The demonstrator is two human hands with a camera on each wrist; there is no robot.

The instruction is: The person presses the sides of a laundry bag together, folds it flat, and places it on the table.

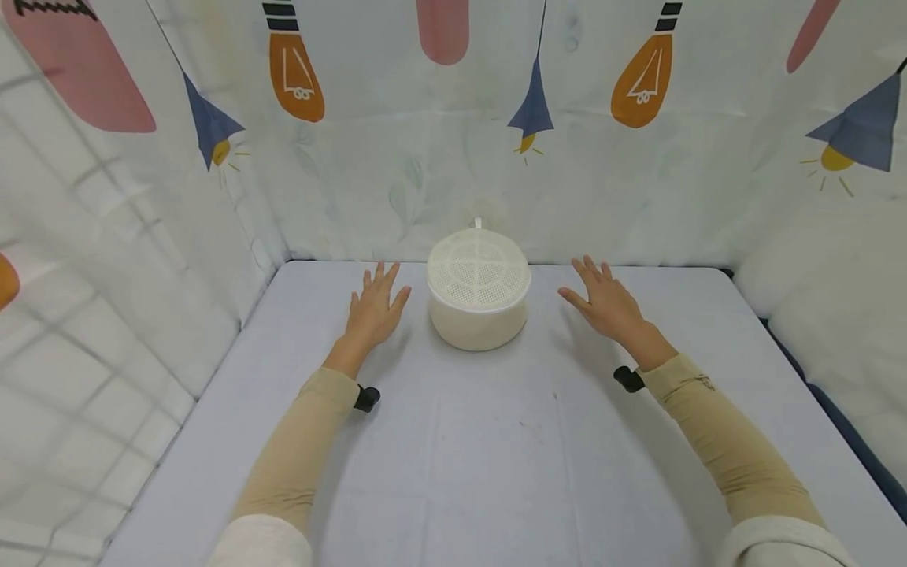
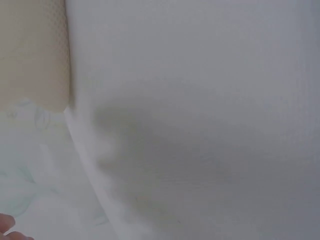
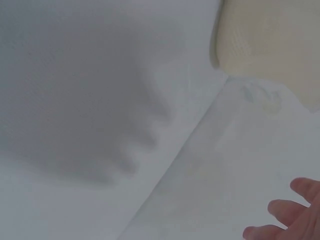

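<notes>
A cream plastic basket stands near the far edge of the table, topped by a round perforated lid. My left hand hovers to its left with fingers spread, apart from it. On the other side, my right hand is also held over the table, fingers spread and nothing in it. Part of the basket shows at the upper left of the left wrist view. The right wrist view has the basket at its upper right and a few right-hand fingers at its lower right.
The table has a white cover with a few small marks. Behind it hangs a white curtain printed with lamps and bulbs. A small light tab sticks up behind the lid. Dark wrist cameras sit under both wrists.
</notes>
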